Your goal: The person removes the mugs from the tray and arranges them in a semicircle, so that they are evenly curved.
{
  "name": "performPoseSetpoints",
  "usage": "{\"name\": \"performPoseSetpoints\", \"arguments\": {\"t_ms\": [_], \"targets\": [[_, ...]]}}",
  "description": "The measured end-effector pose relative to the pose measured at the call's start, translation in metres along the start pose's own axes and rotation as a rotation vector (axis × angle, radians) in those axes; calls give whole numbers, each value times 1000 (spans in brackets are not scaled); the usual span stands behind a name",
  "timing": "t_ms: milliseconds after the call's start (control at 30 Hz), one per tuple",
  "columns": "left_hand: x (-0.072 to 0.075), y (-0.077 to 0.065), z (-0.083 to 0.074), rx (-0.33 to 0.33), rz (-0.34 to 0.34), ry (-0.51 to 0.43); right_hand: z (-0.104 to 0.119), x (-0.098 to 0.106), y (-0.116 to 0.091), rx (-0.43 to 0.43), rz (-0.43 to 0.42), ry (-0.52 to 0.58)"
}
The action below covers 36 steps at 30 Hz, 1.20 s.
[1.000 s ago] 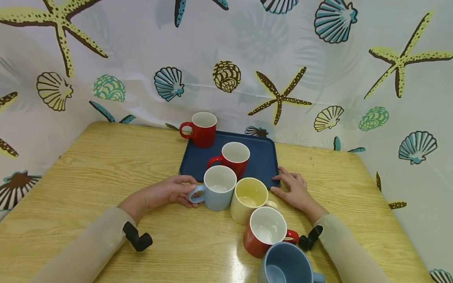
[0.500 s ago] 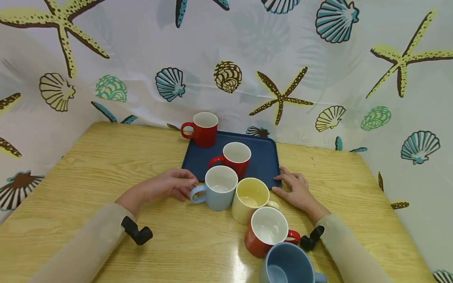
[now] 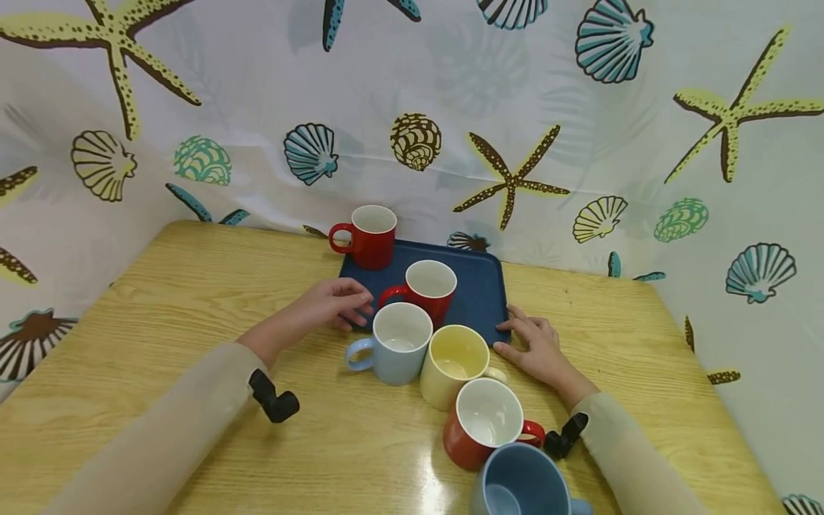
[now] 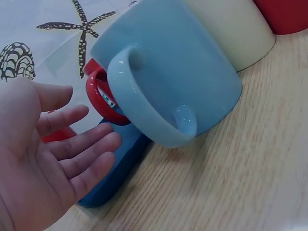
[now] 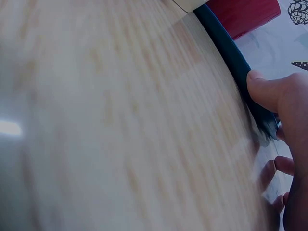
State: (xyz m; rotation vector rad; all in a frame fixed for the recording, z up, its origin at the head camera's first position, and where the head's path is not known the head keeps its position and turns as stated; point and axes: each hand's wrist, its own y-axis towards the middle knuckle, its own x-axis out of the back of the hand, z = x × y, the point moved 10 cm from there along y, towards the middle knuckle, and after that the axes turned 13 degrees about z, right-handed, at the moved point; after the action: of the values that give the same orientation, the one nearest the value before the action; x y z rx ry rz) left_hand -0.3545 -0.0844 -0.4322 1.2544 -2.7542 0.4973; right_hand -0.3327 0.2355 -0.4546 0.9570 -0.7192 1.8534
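Observation:
My left hand (image 3: 330, 307) hovers at the left front corner of a dark blue tray (image 3: 479, 286), fingers loosely bent and nothing in them. Close by is a light blue mug (image 3: 394, 361), its handle turned left; in the left wrist view that handle (image 4: 144, 108) stands apart from the fingertips (image 4: 108, 139). A red mug (image 3: 439, 304) stands on the tray behind it, and another red mug (image 3: 372, 250) at the tray's back left corner. My right hand (image 3: 534, 347) holds the tray's front right corner, thumb (image 5: 264, 91) on the front rim and fingers round the side.
From the light blue mug a row of mugs runs toward the front right: a yellow mug (image 3: 444, 386), a red mug with a white inside (image 3: 465, 442) and a darker blue mug (image 3: 521, 476). A shell-patterned cloth (image 3: 360, 93) hangs behind the wooden table (image 3: 212, 286).
My left hand has left the light blue mug's handle and moved forward to the tray's left front corner. The tray's left front corner has shifted slightly right. My right hand stays put.

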Motion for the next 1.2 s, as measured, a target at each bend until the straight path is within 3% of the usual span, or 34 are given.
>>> {"name": "performPoseSetpoints", "arguments": {"t_ms": [133,333,567,767,1000,1200], "targets": [[3,8,-1,31,-42,25,1,1,0,6,-9,0],[3,18,2,64,-47,53,0,-1,0,2,5,6],[-1,28,6,100,55,22,-1,-1,0,11,-3,-1],[-13,35,3,119,175,66,0,0,0,16,-6,-1],[-18,42,0,131,171,83,0,-1,-1,17,-6,5],[-20,49,1,123,163,26,-1,-1,0,21,-17,7]]}}
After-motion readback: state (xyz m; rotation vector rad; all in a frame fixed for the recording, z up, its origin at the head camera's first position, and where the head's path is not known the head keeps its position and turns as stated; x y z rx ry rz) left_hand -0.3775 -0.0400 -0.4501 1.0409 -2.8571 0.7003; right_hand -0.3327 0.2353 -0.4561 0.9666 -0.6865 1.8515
